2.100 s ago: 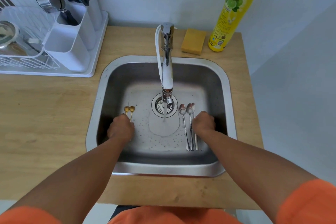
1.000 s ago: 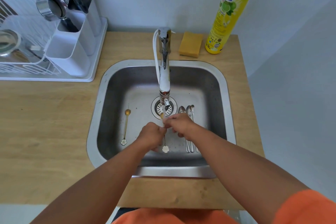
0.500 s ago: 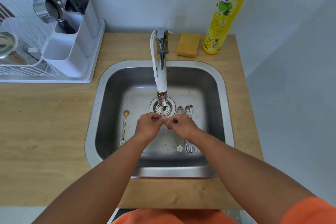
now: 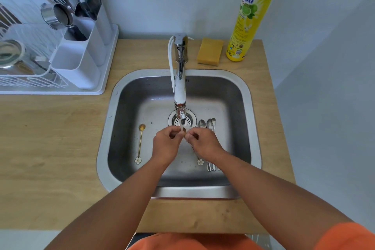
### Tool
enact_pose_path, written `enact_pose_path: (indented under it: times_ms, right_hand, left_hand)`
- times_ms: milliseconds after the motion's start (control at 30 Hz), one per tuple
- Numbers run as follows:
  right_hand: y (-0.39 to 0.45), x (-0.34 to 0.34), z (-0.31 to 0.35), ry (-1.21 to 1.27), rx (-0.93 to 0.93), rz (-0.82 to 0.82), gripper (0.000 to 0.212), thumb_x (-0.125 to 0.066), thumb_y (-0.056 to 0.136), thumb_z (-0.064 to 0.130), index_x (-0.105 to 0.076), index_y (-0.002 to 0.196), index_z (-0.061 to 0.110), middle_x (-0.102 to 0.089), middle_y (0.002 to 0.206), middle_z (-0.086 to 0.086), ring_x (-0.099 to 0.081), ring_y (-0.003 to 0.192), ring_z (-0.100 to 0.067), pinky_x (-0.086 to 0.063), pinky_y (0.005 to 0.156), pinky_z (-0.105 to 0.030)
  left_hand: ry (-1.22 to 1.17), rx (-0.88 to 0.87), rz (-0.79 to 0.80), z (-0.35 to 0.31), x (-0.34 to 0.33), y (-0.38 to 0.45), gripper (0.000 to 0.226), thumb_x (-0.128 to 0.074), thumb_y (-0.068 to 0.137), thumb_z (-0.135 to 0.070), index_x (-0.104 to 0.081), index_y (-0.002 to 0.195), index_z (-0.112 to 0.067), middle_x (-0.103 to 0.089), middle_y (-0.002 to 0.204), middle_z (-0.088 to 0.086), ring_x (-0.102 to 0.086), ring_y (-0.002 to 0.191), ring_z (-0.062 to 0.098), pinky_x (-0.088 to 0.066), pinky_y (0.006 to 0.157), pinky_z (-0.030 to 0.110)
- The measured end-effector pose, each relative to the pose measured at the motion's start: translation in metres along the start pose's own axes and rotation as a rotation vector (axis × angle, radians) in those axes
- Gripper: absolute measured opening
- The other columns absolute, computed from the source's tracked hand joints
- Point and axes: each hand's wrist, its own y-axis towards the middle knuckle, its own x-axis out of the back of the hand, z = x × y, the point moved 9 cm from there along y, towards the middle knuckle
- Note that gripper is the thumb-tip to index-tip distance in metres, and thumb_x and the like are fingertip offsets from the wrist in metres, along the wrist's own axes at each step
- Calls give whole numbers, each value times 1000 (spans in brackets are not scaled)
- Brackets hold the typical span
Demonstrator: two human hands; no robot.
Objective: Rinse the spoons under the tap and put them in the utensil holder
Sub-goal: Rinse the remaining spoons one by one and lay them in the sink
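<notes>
Left hand (image 4: 165,145) and right hand (image 4: 204,144) meeting under the tap (image 4: 180,87) at the middle of the steel sink (image 4: 250,119), fingers of both curled and pinching one gold spoon (image 4: 200,161) between them. Bowl end of that spoon hidden among the fingertips in the running water; white flower end showing just below the right wrist, over the sink floor. Second gold flower-ended spoon (image 4: 140,142) lying flat on the sink floor, left of the hands, bowl pointing far, apart from both hands. Silver spoons (image 4: 209,126) lying side by side on the sink floor right of the drain (image 4: 188,119), partly covered by the right hand; whether touched by it, impossible to tell. White utensil holder (image 4: 81,61) standing on the wooden counter (image 4: 50,148) at far left, on a white tray beside a wire dish rack (image 4: 24,71), with forks and dark utensils upright in its far compartments. Yellow sponge (image 4: 210,51) and yellow-green dish soap bottle (image 4: 247,18) at the far right of the counter, just beside each other. Orange sleeves at the near edge.
</notes>
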Motion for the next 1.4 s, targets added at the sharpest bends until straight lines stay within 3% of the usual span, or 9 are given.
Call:
enact_pose_path:
  times_ms: [133, 333, 500, 633, 767, 967, 1067, 1267, 1400]
  right_hand:
    - [-4, -2, 6, -17, 53, -12, 17, -63, 100, 35, -72, 90, 25, -68, 76, 8, -62, 69, -10, -53, 68, -35]
    - [-6, -3, 11, -24, 62, -25, 24, -64, 99, 31, -64, 75, 33, -64, 71, 11, -57, 65, -8, -47, 64, -32]
    - [-4, -3, 10, 18, 79, 15, 19, -62, 99, 26, -68, 82, 20, -65, 74, 2, -52, 65, -11, -48, 67, -33]
    - [-7, -4, 14, 50, 121, 88, 22, -61, 100, 23, -66, 81, 15, -56, 67, 7, -46, 62, -8, -41, 62, -28]
    - [-9, -3, 24, 49, 177, 125, 22, -61, 101, 21, -66, 81, 14, -51, 63, 11, -43, 59, -3, -37, 57, -19]
    - [-12, -1, 28, 58, 225, 122, 16, -62, 102, 19, -70, 89, 16, -60, 71, 7, -50, 66, -7, -44, 66, -29]
    - [-13, 2, 22, 69, 206, 102, 16, -61, 102, 20, -68, 88, 19, -60, 71, 11, -51, 66, -7, -46, 68, -31]
    - [-17, -1, 15, 95, 167, 179, 22, -58, 103, 17, -68, 84, 15, -58, 67, 13, -48, 64, -6, -43, 68, -28]
    - [-18, 1, 14, 148, 139, 158, 21, -59, 104, 17, -71, 87, 14, -59, 67, 14, -48, 62, 0, -42, 66, -23]
  left_hand:
    - [-38, 10, -42, -1, 6, 0, 10, -82, 88, -32, -80, 91, -23, -77, 81, -8, -73, 80, 8, -59, 77, 25]
    - [12, -42, -97, -9, 10, -1, 23, -68, 97, -44, -79, 81, -31, -76, 73, -12, -72, 74, 7, -58, 70, 26]
    - [-156, 4, 66, 3, 4, -1, 19, -65, 101, -32, -78, 88, -37, -80, 84, -9, -75, 85, 7, -56, 77, 24]
    - [-356, 180, 194, 18, -1, -2, 18, -68, 99, -29, -83, 90, -34, -81, 92, -8, -71, 95, 16, -59, 78, 29]
    - [-522, 339, 245, 28, -8, -5, 26, -77, 80, -48, -85, 89, -25, -76, 85, -1, -66, 90, 17, -57, 76, 32]
    - [-628, 434, 250, 31, -22, -8, 55, -90, 46, -70, -81, 76, -24, -73, 79, -3, -66, 91, 19, -53, 77, 35]
    - [-591, 432, 271, 28, -26, -10, 48, -84, 58, -70, -83, 81, -28, -76, 85, -5, -67, 95, 16, -51, 78, 34]
    - [-487, 369, 365, 25, -30, -12, 23, -63, 99, -43, -79, 114, -35, -75, 100, -4, -61, 101, 16, -48, 82, 34]
    - [-437, 382, 313, 22, -27, -10, 22, -69, 96, -44, -80, 108, -30, -75, 86, -7, -63, 96, 16, -48, 78, 33]
